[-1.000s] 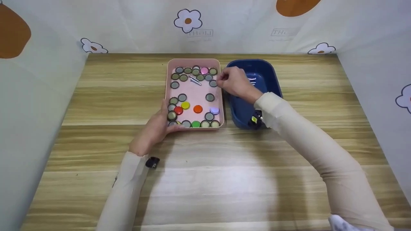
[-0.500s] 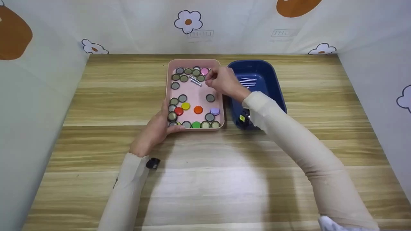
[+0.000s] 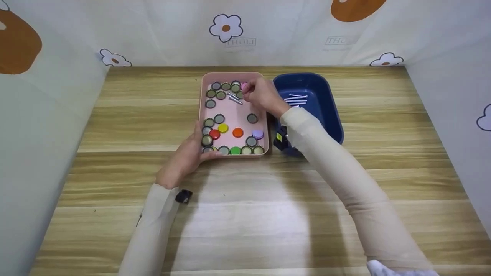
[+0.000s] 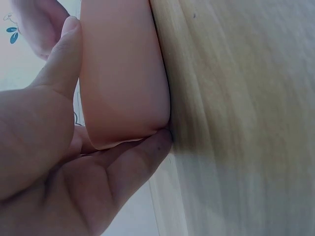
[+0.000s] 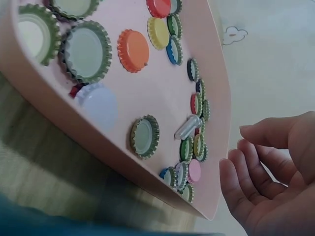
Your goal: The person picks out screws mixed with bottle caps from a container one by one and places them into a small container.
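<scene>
My left hand (image 3: 184,155) holds the near left corner of a pink tray (image 3: 232,77), thumb along the near wall and fingers on the left side. Several bottle caps, such as an orange one (image 3: 238,132), lie in the tray, mostly along its walls. Toward the far end are a few silver screws (image 3: 235,98), also visible as screws (image 5: 188,127) in the right wrist view. My right hand (image 3: 262,96) hovers above the tray's far right part, hiding some caps. Its fingers (image 5: 246,169) are loosely bent, with nothing visible between them and the thumb.
A deep blue bin (image 3: 334,111) stands just right of the tray, with several silver screws (image 3: 297,100) on its floor. My right forearm crosses over it. The wooden table (image 3: 245,214) meets a flower-print cloth backdrop (image 3: 287,34) behind and at both sides.
My right hand has moved left from between the two containers to above the pink tray's far right part. More screws in the blue bin have come into sight. My left hand keeps its hold.
</scene>
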A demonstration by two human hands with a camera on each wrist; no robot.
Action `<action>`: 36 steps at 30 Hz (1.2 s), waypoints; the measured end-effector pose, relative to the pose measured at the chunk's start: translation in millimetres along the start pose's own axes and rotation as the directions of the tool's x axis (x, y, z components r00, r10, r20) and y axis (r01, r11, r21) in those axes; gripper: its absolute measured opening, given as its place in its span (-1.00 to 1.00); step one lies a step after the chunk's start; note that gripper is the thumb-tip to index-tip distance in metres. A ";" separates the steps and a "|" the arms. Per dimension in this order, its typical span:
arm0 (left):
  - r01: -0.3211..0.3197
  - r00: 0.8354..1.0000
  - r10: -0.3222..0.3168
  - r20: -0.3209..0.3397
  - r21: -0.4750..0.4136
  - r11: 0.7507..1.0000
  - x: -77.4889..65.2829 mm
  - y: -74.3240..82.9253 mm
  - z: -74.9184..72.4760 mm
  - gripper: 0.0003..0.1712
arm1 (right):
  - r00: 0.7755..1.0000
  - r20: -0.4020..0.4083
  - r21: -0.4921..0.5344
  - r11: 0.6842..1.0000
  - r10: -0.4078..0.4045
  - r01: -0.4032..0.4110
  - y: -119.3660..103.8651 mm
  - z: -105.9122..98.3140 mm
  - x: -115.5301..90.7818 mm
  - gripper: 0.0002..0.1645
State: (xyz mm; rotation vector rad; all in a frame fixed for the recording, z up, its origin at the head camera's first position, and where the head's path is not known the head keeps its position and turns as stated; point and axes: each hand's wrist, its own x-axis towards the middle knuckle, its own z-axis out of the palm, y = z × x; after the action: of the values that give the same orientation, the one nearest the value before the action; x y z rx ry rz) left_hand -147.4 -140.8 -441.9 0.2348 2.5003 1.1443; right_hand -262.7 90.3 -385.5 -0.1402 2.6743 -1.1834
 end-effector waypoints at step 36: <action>-0.046 0.999 0.046 -0.008 0.025 0.999 -2.0 1.2 -1.0 0.32 | 0.999 -0.033 -0.104 0.994 -0.022 0.019 -4.0 29.8 18.7 -0.78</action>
State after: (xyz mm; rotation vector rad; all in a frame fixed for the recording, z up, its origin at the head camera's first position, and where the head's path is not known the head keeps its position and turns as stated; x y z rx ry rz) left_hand -146.0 -141.3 -439.9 0.2957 2.5303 1.1348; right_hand -274.0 62.9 -405.0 -0.1655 2.7714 -1.0619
